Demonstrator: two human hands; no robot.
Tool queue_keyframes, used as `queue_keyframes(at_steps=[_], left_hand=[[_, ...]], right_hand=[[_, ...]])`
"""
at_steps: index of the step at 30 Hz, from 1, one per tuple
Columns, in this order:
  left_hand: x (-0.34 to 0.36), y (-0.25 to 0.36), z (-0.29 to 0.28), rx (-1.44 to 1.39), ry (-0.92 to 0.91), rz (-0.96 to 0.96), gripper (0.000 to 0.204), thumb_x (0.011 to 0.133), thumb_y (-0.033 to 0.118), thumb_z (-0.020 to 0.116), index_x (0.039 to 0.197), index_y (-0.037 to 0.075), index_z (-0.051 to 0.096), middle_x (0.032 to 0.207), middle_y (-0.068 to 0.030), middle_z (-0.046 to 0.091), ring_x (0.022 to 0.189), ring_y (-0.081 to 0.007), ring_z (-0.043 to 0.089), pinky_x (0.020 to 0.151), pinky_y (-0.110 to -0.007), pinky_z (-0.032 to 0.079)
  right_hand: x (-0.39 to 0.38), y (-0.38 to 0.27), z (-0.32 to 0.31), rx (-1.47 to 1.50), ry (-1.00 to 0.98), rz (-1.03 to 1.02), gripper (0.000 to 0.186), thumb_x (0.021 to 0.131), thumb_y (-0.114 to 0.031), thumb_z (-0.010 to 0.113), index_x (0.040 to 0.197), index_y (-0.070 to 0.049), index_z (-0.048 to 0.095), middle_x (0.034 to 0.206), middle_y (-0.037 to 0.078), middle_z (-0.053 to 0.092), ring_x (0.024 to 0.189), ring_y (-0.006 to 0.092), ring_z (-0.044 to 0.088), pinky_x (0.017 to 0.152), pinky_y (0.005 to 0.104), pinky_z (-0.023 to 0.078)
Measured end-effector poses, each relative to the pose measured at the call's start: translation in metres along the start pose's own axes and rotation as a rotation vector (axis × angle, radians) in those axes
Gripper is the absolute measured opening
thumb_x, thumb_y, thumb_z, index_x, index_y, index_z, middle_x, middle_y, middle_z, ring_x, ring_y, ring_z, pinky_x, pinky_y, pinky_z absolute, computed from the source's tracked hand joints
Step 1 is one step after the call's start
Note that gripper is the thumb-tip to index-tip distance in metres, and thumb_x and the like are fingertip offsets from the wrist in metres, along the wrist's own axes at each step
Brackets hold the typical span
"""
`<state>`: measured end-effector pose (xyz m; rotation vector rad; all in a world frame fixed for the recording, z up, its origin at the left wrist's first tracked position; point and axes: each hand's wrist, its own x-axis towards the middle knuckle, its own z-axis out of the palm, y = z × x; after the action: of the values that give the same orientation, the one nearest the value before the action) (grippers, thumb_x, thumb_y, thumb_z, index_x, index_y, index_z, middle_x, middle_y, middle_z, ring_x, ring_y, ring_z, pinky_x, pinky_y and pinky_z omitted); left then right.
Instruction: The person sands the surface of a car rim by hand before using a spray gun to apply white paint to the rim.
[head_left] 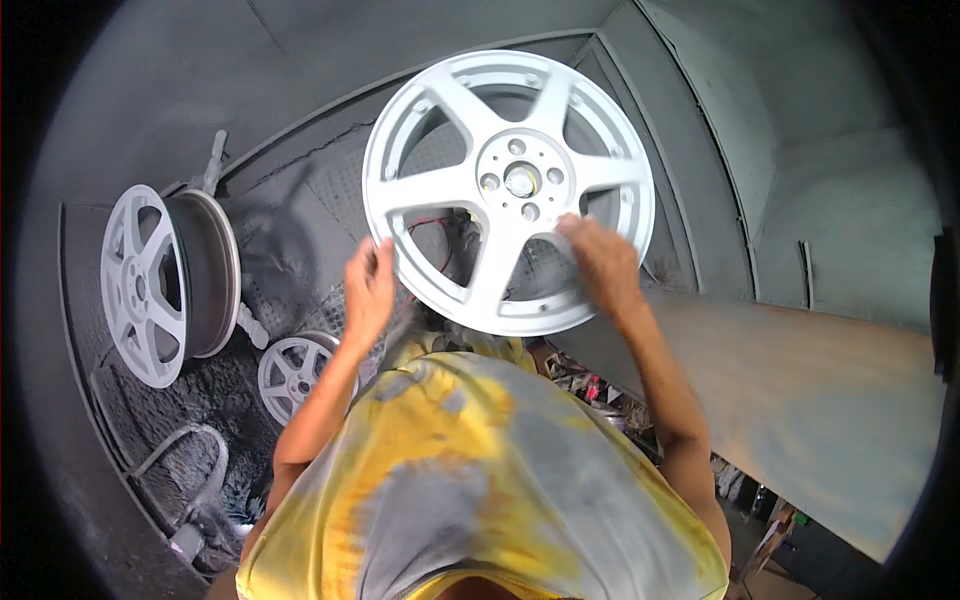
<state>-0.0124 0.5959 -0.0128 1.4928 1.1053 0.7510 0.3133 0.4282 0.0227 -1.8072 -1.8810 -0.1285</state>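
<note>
A white six-spoke car wheel point(431, 190) faces me straight ahead, with several bolt holes around its centre bore. My left hand point(369, 292) is raised at the wheel's lower left edge. Its fingers and thumb are bent with a gap between them, and I see nothing held; whether they touch the rim I cannot tell. Over the lower right spokes is my right hand point(603, 262), slightly blurred, its fingers bunched together and the tips close to the hub. Whatever those fingers may hold is hidden.
At the left a second white wheel point(140, 287) hangs on its side, its dark barrel showing. A smaller-looking white wheel point(290, 378) sits lower, beside my left forearm. A grey hose point(205, 432) curves at lower left. A brown flat board point(790, 400) extends at the right.
</note>
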Motion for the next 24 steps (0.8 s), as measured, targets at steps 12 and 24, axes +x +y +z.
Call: queue_keyframes(at_steps=[12, 24], left_hand=[[-0.044, 0.009, 0.029, -0.497, -0.776, -0.783, 0.034, 0.104, 0.038, 0.079, 0.111, 0.005, 0.078, 0.102, -0.0126, 0.080, 0.078, -0.0161, 0.074, 0.077, -0.033, 0.063], [-0.036, 0.001, 0.012, -0.449, -0.782, -0.740, 0.033, 0.103, 0.037, 0.080, 0.106, 0.004, 0.081, 0.100, -0.0130, 0.082, 0.078, -0.0152, 0.075, 0.077, -0.032, 0.063]], right_hand=[[0.027, -0.043, 0.030, 0.102, 0.028, 0.149, 0.032, 0.086, 0.011, 0.073, 0.112, -0.006, 0.074, 0.118, 0.009, 0.080, 0.120, 0.0295, 0.076, 0.109, 0.0440, 0.061], [0.083, -0.057, 0.073, 0.212, 0.047, -0.035, 0.026, 0.092, 0.002, 0.071, 0.115, -0.007, 0.074, 0.123, 0.008, 0.079, 0.113, 0.0310, 0.077, 0.095, 0.0414, 0.064]])
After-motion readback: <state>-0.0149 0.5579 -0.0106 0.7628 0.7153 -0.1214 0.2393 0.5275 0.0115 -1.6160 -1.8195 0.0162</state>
